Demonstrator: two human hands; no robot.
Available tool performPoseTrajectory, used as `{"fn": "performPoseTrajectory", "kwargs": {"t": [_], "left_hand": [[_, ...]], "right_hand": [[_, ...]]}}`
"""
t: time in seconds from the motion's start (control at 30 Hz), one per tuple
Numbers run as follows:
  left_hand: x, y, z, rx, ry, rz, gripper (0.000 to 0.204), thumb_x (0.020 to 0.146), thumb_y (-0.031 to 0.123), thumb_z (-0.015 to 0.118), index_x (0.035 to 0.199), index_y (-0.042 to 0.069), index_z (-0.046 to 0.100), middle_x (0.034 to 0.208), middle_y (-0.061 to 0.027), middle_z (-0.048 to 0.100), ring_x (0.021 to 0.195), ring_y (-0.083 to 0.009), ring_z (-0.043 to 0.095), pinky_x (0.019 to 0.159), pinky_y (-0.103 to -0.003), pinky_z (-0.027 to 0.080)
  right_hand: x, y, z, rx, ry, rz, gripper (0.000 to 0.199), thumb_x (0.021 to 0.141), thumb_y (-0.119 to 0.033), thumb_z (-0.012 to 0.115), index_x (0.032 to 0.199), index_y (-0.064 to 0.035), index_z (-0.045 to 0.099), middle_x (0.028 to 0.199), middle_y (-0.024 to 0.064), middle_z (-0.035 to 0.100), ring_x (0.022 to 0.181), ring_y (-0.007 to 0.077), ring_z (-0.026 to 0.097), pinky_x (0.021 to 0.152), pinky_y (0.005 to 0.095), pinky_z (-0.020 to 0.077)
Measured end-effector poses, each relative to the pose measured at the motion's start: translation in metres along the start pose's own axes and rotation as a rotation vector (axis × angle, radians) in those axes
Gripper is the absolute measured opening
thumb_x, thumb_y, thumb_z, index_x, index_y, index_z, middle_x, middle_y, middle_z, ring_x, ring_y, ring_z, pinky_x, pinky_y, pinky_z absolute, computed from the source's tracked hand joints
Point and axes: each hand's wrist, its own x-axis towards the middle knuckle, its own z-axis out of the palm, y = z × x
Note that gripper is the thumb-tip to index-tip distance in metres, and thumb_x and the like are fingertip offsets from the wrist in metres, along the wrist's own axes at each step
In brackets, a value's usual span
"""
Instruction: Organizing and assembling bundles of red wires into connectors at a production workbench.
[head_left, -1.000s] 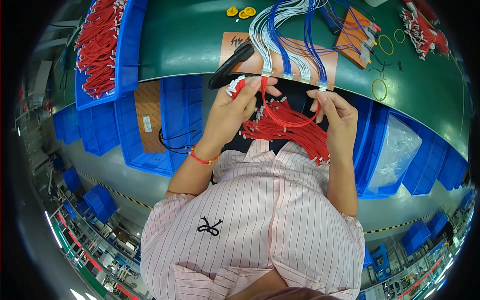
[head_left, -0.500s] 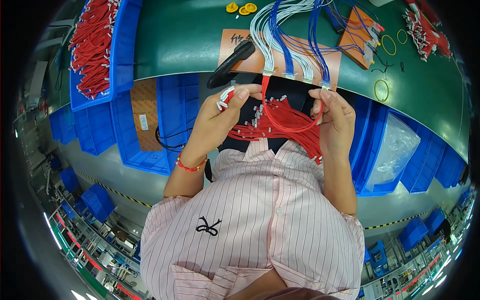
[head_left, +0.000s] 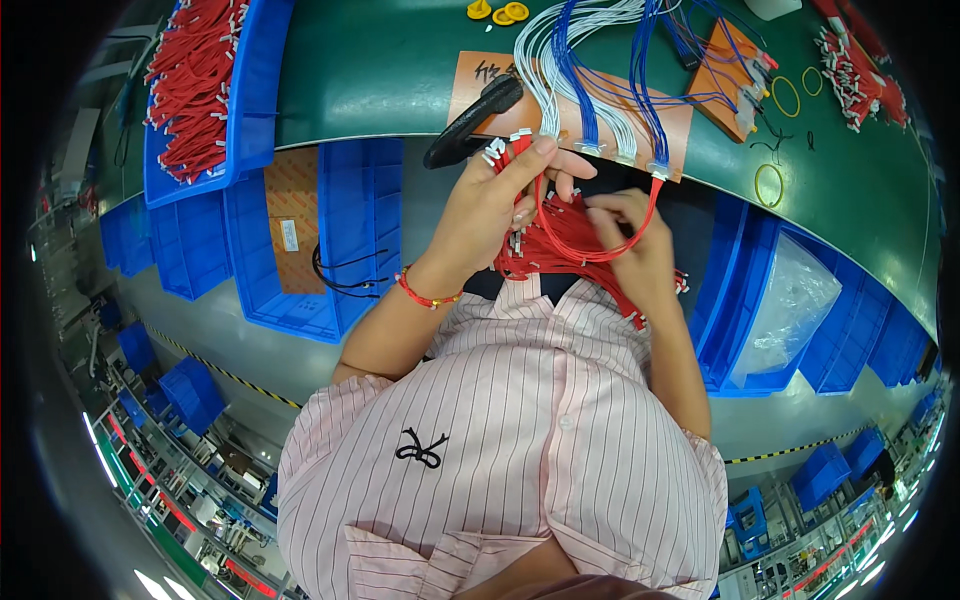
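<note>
My left hand [head_left: 490, 205] is closed around several short red cables with white connectors [head_left: 497, 150] that stick out past the thumb. Its fingers are by the left end of a looped red cable [head_left: 567, 256], at the row of white connectors on the orange board [head_left: 560, 95]. The loop's right end meets the white connector [head_left: 658, 173] at the board's right. My right hand [head_left: 635, 245] is below that connector, behind the loop, over a bundle of red cables [head_left: 560, 240] on my lap. Its fingers are bent and the tips partly hidden.
White wires [head_left: 540, 55] and blue wires [head_left: 640, 60] run back from the board over the green table [head_left: 380, 70]. A black handle-like object [head_left: 475, 120] lies at its left. A blue bin [head_left: 255, 130] of red cables stands far left. Yellow rings [head_left: 769, 185] lie right.
My right hand has let go of the loop's right end, now at the right connector, and moved down and left to the bundle. My left hand has moved right and up.
</note>
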Motion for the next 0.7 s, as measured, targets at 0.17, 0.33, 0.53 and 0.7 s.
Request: {"fn": "performPoseTrajectory", "kwargs": {"t": [0.17, 0.33, 0.53, 0.7], "left_hand": [[0.000, -0.004, 0.002, -0.044, 0.009, 0.029, 0.038, 0.102, 0.028, 0.050, 0.096, -0.004, 0.070, 0.071, -0.0006, 0.059, 0.051, -0.0025, 0.038, 0.047, -0.020, 0.029], [0.002, -0.016, 0.010, -0.127, 0.053, 0.155, 0.039, 0.103, 0.028, 0.048, 0.081, -0.002, 0.063, 0.066, -0.0012, 0.054, 0.051, -0.0070, 0.040, 0.049, -0.026, 0.037], [-0.040, -0.016, 0.012, -0.422, -0.234, -0.247, 0.043, 0.107, 0.032, 0.040, 0.076, 0.004, 0.050, 0.057, 0.0035, 0.034, 0.047, -0.0073, 0.033, 0.044, -0.024, 0.031], [-0.039, -0.020, 0.005, -0.547, -0.326, -0.252, 0.042, 0.107, 0.030, 0.038, 0.072, 0.008, 0.043, 0.058, 0.0050, 0.029, 0.046, -0.0043, 0.023, 0.041, -0.022, 0.020]], "right_hand": [[0.009, 0.018, 0.025, -0.306, -0.009, -0.218, 0.013, 0.081, -0.005, 0.070, 0.092, -0.0022, 0.063, 0.086, 0.0129, 0.060, 0.086, 0.0326, 0.060, 0.076, 0.0399, 0.0481], [0.007, 0.008, 0.011, 0.093, -0.082, 0.050, 0.011, 0.089, -0.008, 0.067, 0.095, 0.0001, 0.063, 0.088, 0.0081, 0.063, 0.081, 0.0196, 0.061, 0.076, 0.0325, 0.0492], [0.001, -0.004, -0.010, 0.654, -0.107, 0.283, 0.013, 0.095, -0.010, 0.063, 0.102, 0.0012, 0.062, 0.091, 0.0033, 0.064, 0.081, 0.0098, 0.059, 0.076, 0.0249, 0.0496], [-0.002, -0.027, -0.013, 0.759, -0.097, 0.265, 0.013, 0.094, -0.012, 0.064, 0.100, -0.0005, 0.060, 0.083, 0.0043, 0.063, 0.074, 0.0089, 0.058, 0.068, 0.0226, 0.0469]]}}
